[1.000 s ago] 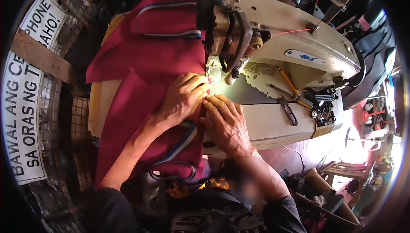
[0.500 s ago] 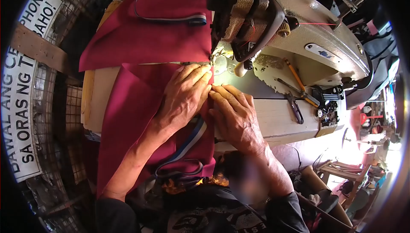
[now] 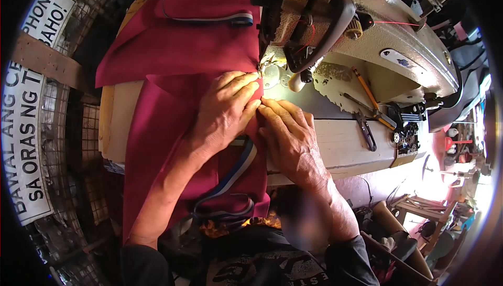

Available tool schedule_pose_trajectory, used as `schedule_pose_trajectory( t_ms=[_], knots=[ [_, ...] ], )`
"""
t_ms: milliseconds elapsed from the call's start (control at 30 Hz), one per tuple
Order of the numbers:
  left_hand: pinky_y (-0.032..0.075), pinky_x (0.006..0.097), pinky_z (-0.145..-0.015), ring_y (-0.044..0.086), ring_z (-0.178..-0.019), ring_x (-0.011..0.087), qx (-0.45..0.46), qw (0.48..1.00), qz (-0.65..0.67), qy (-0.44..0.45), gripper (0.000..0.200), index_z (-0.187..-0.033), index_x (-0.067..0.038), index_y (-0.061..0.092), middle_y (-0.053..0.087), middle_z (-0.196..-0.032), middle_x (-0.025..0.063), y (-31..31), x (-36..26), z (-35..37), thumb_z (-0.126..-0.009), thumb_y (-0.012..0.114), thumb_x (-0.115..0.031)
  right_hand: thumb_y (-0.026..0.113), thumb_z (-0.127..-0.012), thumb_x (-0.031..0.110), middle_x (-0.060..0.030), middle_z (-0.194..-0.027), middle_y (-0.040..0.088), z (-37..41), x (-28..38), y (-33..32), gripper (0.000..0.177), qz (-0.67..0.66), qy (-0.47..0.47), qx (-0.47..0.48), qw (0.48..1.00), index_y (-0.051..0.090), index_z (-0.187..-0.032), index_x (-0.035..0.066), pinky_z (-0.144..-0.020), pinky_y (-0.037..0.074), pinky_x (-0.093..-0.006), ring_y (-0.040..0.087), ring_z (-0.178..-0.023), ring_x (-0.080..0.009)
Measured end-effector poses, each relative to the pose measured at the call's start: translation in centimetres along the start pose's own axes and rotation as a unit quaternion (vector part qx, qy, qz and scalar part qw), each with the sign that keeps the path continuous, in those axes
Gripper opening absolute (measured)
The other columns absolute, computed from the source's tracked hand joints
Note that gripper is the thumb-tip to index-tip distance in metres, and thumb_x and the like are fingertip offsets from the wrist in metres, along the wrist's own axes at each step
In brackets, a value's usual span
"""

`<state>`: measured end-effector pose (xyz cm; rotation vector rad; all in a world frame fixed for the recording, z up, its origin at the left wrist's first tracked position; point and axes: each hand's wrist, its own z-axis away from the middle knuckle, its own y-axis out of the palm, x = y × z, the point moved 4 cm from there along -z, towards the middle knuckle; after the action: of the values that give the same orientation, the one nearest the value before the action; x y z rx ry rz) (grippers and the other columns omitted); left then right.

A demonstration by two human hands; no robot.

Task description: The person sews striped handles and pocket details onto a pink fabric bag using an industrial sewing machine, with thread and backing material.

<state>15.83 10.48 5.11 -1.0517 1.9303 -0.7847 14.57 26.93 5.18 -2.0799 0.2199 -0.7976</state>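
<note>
Dark red fabric (image 3: 173,108) lies across the sewing machine bed, its right edge running just beside the needle area. My left hand (image 3: 225,110) presses on the fabric near the needle, fingers together. Against the same edge, a little lower, my right hand (image 3: 291,139) has its fingertips close to my left thumb, fingers pressed together on the cloth. A striped blue and white strap (image 3: 238,168) hangs over the lower fabric. Another striped strap (image 3: 209,21) lies looped on the upper piece. The sewing machine (image 3: 309,18) stands above my hands, its needle partly hidden.
Screwdriver (image 3: 365,89) and small snips (image 3: 367,131) lie on the machine bed to the right. A lettered sign (image 3: 29,144) hangs on wire mesh at the left. Wooden pieces and a cardboard roll (image 3: 390,218) are at the lower right.
The fabric between my hands has shifted slightly upward toward the needle, and both hands have moved a little up with it. The upper and lower pieces now meet more closely.
</note>
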Motion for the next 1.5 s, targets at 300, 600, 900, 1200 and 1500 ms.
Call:
schedule_pose_trajectory(
  t_ms=[300, 600, 900, 1200, 1500],
  knots=[
    [0.047, 0.0443, -0.11, 0.061, -0.122, 0.034, 0.012, 0.998, -0.052, 0.041, 0.039, -0.123, 0.004, 0.065, 0.067, -0.128, 0.018, -0.1, -0.1, 0.1, -0.086, 0.071, -0.008, 0.072, -0.09, 0.013, -0.0119, -0.134, 0.066, -0.6, -0.2, -0.1, 0.042, 0.025, 0.003, 0.016, 1.0, 0.064, -0.13, 0.004, -0.096, 0.045, -0.0431, 0.06, -0.122, -0.0305],
    [0.047, 0.0445, -0.111, 0.061, -0.123, 0.0339, 0.014, 0.998, -0.043, 0.042, 0.039, -0.122, 0.004, 0.066, 0.066, -0.129, 0.0173, 0.2, 0.7, -0.4, -0.084, 0.071, -0.005, 0.062, -0.1, 0.015, -0.0205, -0.159, 0.042, 8.0, -8.1, -9.8, 0.055, 0.194, 0.181, -0.229, 0.937, 0.047, -0.152, 0.004, -0.121, 0.032, -0.0501, 0.038, -0.149, -0.0393],
    [0.048, 0.0445, -0.109, 0.062, -0.12, 0.0323, 0.004, 0.999, -0.044, 0.021, 0.036, -0.12, 0.002, 0.068, 0.067, -0.127, 0.0154, 0.1, 0.3, -0.1, -0.085, 0.07, -0.007, 0.042, -0.111, 0.03, -0.0194, -0.16, 0.044, 12.7, -13.9, -11.4, 0.051, 0.292, 0.283, -0.202, 0.891, 0.047, -0.153, 0.001, -0.122, 0.028, -0.0461, 0.039, -0.149, -0.0352],
    [0.047, 0.0444, -0.111, 0.062, -0.12, 0.0327, 0.005, 0.999, -0.041, 0.025, 0.038, -0.121, 0.001, 0.068, 0.068, -0.127, 0.0154, -0.1, 0.0, 0.4, -0.084, 0.072, -0.009, 0.047, -0.109, 0.029, -0.0187, -0.165, 0.036, 12.1, -13.0, -11.3, 0.055, 0.243, 0.278, -0.265, 0.891, 0.04, -0.158, 0.006, -0.122, 0.026, -0.0507, 0.032, -0.153, -0.0373],
    [0.048, 0.0451, -0.109, 0.063, -0.121, 0.034, -0.012, 0.999, -0.033, 0.035, 0.038, -0.12, 0.001, 0.068, 0.068, -0.126, 0.0168, 0.4, 1.9, -1.3, -0.083, 0.072, -0.008, 0.065, -0.099, 0.016, -0.0182, -0.144, 0.054, 12.9, -11.7, -11.1, 0.047, 0.262, 0.208, -0.289, 0.897, 0.055, -0.143, 0.002, -0.111, 0.042, -0.0489, 0.051, -0.134, -0.0368]
  ],
)
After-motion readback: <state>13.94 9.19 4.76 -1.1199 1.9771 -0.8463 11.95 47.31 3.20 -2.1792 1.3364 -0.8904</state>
